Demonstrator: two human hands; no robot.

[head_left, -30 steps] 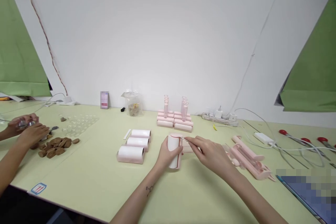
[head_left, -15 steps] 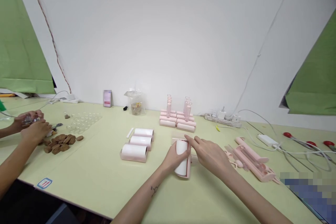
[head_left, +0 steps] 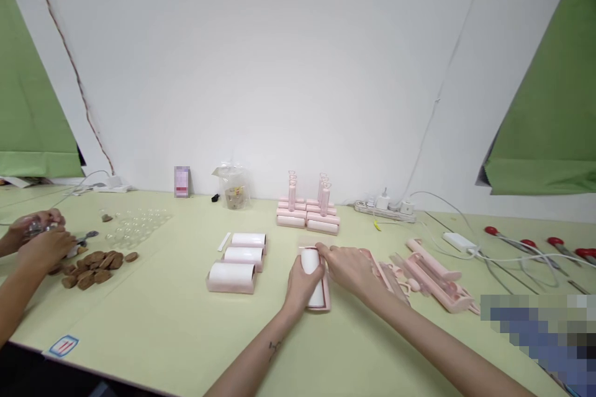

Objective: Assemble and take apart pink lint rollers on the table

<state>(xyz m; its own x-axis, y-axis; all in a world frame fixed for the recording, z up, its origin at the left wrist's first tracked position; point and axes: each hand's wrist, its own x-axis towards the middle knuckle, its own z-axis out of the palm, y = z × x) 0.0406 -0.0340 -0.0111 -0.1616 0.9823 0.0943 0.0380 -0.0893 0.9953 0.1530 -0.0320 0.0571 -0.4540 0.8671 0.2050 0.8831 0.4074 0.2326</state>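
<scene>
A white lint roll (head_left: 313, 299) in a pink case stands out from my body on the table. My left hand (head_left: 298, 285) is wrapped around it, thumb across the white paper. At the top right corner of the case, my right hand (head_left: 351, 270) has its fingers curled in and touching the edge; its fingertips are partly hidden. Left of my hands, three more white rolls (head_left: 231, 276) lie in pink cases in a row. A thin white strip (head_left: 224, 242) rests beside them. Loose pink casing parts (head_left: 435, 282) are right of my right hand.
Pink lint rollers (head_left: 323, 227) with upright handles stand at the back. A power strip (head_left: 391, 213) with white cables lies behind right, near red-handled tools (head_left: 528, 245). At left, another person's hands (head_left: 44, 242) work beside brown pieces (head_left: 95, 267) and clear domes (head_left: 139, 223).
The view has shifted slightly. My right hand has come in closer to the top edge of the roll, and its fingers are more curled. My left hand keeps its hold.
</scene>
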